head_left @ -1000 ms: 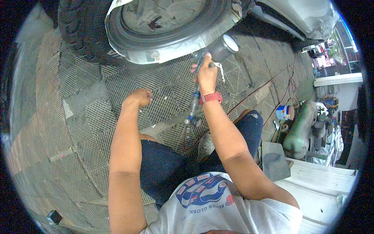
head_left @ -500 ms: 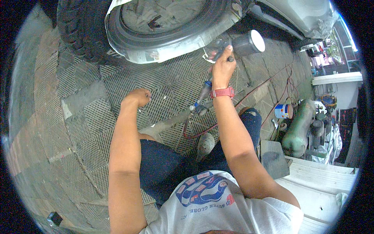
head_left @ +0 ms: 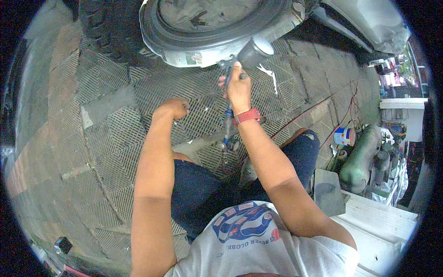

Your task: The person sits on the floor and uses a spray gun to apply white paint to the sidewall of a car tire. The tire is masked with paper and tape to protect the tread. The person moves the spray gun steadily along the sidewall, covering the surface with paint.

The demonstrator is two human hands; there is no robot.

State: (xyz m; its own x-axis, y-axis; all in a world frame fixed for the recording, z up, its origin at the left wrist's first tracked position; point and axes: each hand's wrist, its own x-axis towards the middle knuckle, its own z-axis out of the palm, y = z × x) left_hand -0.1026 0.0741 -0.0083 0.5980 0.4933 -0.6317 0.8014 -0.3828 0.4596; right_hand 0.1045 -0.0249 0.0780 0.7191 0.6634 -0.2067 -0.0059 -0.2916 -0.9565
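Observation:
My right hand [head_left: 239,87] is wrapped round the handle of a spray gun [head_left: 251,54] with a grey cup and a white lid. An air fitting with blue parts [head_left: 228,123] hangs from below the handle. Just beyond the gun's front lies a wheel rim [head_left: 214,39], its tyre [head_left: 108,30] masked with paper [head_left: 184,57] along the near edge. Over the floor to the left, my left hand [head_left: 173,109] is curled into a loose fist, apart from the wheel, and nothing shows in it.
A red air hose [head_left: 300,117] runs across the ribbed floor mats [head_left: 110,161] to the right. A paint can [head_left: 344,136] and a green tank [head_left: 360,159] stand at the right. White boards [head_left: 383,221] lie at the lower right. Silver bodywork [head_left: 369,23] hangs at the upper right.
My right hand has swept the spray gun leftward along the wheel's near edge. The left hand stays loosely closed in nearly the same spot; the whole view has shifted slightly.

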